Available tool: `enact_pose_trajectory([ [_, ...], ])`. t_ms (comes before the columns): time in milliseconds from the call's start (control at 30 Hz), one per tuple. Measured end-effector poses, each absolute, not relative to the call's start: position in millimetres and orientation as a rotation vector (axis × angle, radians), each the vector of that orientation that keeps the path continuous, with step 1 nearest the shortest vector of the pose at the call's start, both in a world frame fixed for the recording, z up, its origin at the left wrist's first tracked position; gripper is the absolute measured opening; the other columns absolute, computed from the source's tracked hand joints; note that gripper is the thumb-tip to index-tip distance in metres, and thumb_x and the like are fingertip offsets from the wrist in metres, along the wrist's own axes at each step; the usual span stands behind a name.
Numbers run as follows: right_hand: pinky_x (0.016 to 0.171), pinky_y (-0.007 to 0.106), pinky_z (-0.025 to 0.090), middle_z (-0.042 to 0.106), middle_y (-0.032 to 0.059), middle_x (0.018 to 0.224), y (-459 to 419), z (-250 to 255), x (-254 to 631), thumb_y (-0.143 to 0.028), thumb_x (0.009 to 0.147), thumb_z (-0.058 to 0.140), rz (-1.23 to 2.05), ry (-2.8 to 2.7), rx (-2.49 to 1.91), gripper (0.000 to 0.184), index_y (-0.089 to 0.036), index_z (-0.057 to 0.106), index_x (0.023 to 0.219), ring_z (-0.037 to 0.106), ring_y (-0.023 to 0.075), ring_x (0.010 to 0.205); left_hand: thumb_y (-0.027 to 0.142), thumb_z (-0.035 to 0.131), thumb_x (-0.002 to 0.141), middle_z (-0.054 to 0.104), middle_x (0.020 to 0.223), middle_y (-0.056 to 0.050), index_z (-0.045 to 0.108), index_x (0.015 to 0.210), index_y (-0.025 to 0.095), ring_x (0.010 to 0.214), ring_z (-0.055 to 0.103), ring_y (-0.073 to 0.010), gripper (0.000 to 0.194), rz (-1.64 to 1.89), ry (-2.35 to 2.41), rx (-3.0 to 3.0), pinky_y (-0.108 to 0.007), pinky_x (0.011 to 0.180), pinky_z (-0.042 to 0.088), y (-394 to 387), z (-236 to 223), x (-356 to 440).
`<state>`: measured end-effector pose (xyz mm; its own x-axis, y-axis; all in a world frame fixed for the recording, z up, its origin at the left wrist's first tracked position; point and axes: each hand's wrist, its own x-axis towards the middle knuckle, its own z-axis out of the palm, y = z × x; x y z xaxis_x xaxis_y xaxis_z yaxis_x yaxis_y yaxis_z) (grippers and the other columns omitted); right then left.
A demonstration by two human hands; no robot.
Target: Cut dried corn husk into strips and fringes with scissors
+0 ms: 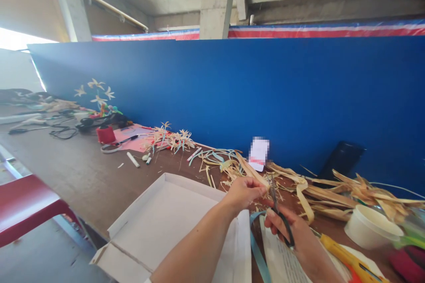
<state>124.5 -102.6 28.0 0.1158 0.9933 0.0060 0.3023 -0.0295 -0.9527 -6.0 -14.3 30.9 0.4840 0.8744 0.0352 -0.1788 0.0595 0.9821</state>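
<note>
the right hand (pixel 288 224) grips scissors (pixel 276 205), long axis running away and slightly left, blades foremost; the left hand (pixel 245 192) pinches a pale strip (pixel 251 169) beside them.

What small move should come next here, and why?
Probably ease the left hand slightly back along the pale strip before closing the scissors. Its fingertips pinch the strip right beside the blades, and the right hand holds the scissors pointing up at that spot, so the fingers look too near for a cut.
</note>
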Motion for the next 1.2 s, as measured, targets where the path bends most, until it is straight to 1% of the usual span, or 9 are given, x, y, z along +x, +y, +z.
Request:
enact_pose_trajectory([
  [133, 0.047, 0.025, 0.033, 0.056, -0.0003, 0.056, -104.4, 32.2, 121.4, -0.052, 0.071, 0.060, 0.980, -1.347, -1.506, 0.036, -0.018, 0.070, 0.074, 0.045, 0.0127, 0.051, 0.044, 0.072, 0.059, 0.054, 0.060, 0.001, 0.059, 0.071, 0.015, 0.057, 0.055, -0.0109, 0.034, 0.940, 0.673, 1.232, -0.021, 0.053, 0.036, -13.3, 31.7, -6.6],
  [200, 0.048, 0.025, 0.033, 0.055, -0.0003, 0.053, -104.6, 33.7, 120.9, -0.053, 0.071, 0.060, 0.987, -1.343, -1.511, 0.036, -0.018, 0.069, 0.068, 0.044, 0.0122, 0.050, 0.043, 0.072, 0.058, 0.055, 0.062, 0.001, 0.058, 0.070, 0.015, 0.057, 0.055, -0.0106, 0.034, 0.940, 0.661, 1.212, -0.021, 0.055, 0.037, -13.0, 31.6, -6.7],
  [267, 0.048, 0.025, 0.033, 0.055, -0.0007, 0.053, -104.3, 34.2, 121.3, -0.053, 0.070, 0.060, 0.989, -1.338, -1.521, 0.037, -0.018, 0.070, 0.077, 0.044, 0.0122, 0.050, 0.042, 0.072, 0.058, 0.055, 0.062, 0.001, 0.058, 0.069, 0.015, 0.056, 0.054, -0.0099, 0.033, 0.944, 0.653, 1.197, -0.021, 0.055, 0.038, -12.9, 31.5, -6.8],
  [367, 0.047, 0.026, 0.032, 0.054, -0.0016, 0.051, -103.0, 32.9, 123.0, -0.054, 0.069, 0.061, 0.991, -1.356, -1.526, 0.047, -0.017, 0.069, 0.099, 0.044, 0.0126, 0.048, 0.040, 0.072, 0.058, 0.054, 0.060, 0.002, 0.057, 0.068, 0.015, 0.054, 0.052, -0.0089, 0.030, 0.948, 0.654, 1.183, -0.021, 0.054, 0.037, -13.4, 31.4, -7.1],
  [433, 0.045, 0.026, 0.031, 0.054, -0.0019, 0.050, -101.7, 30.9, 124.4, -0.055, 0.069, 0.061, 0.990, -1.370, -1.530, 0.053, -0.017, 0.068, 0.104, 0.044, 0.0126, 0.047, 0.039, 0.072, 0.058, 0.052, 0.058, 0.002, 0.058, 0.068, 0.015, 0.052, 0.049, -0.0084, 0.030, 0.942, 0.665, 1.175, -0.021, 0.053, 0.035, -13.6, 31.4, -7.3],
  [700, 0.045, 0.026, 0.032, 0.052, -0.0029, 0.048, -98.1, 22.7, 128.6, -0.056, 0.070, 0.059, 0.975, -1.377, -1.563, 0.057, -0.017, 0.066, 0.111, 0.043, 0.0122, 0.046, 0.041, 0.074, 0.055, 0.050, 0.054, 0.003, 0.059, 0.067, 0.013, 0.049, 0.040, -0.0053, 0.033, 0.940, 0.686, 1.168, -0.020, 0.050, 0.031, -14.0, 33.3, -7.4],
  [967, 0.045, 0.025, 0.030, 0.050, -0.0039, 0.048, -97.7, 18.5, 130.7, -0.054, 0.073, 0.059, 1.009, -1.374, -1.542, 0.057, -0.015, 0.062, 0.115, 0.041, 0.0112, 0.046, 0.042, 0.074, 0.054, 0.050, 0.054, 0.003, 0.058, 0.066, 0.013, 0.049, 0.040, -0.0054, 0.036, 0.940, 0.664, 1.151, -0.020, 0.050, 0.032, -15.1, 35.4, -7.6],
  [1067, 0.044, 0.026, 0.029, 0.049, -0.0043, 0.046, -97.1, 17.7, 130.4, -0.053, 0.073, 0.059, 1.013, -1.376, -1.531, 0.055, -0.015, 0.063, 0.113, 0.041, 0.0113, 0.045, 0.042, 0.074, 0.055, 0.050, 0.054, 0.003, 0.058, 0.066, 0.013, 0.049, 0.040, -0.0055, 0.035, 0.945, 0.644, 1.160, -0.020, 0.050, 0.032, -14.5, 34.3, -7.7],
  [1200, 0.045, 0.026, 0.032, 0.054, -0.0029, 0.049, -95.0, 17.0, 131.4, -0.053, 0.072, 0.061, 0.973, -1.328, -1.516, 0.055, -0.015, 0.064, 0.111, 0.043, 0.0117, 0.046, 0.041, 0.073, 0.057, 0.052, 0.056, 0.002, 0.059, 0.069, 0.013, 0.050, 0.043, -0.0059, 0.034, 0.947, 0.655, 1.191, -0.020, 0.051, 0.032, -13.1, 31.6, -7.8],
])
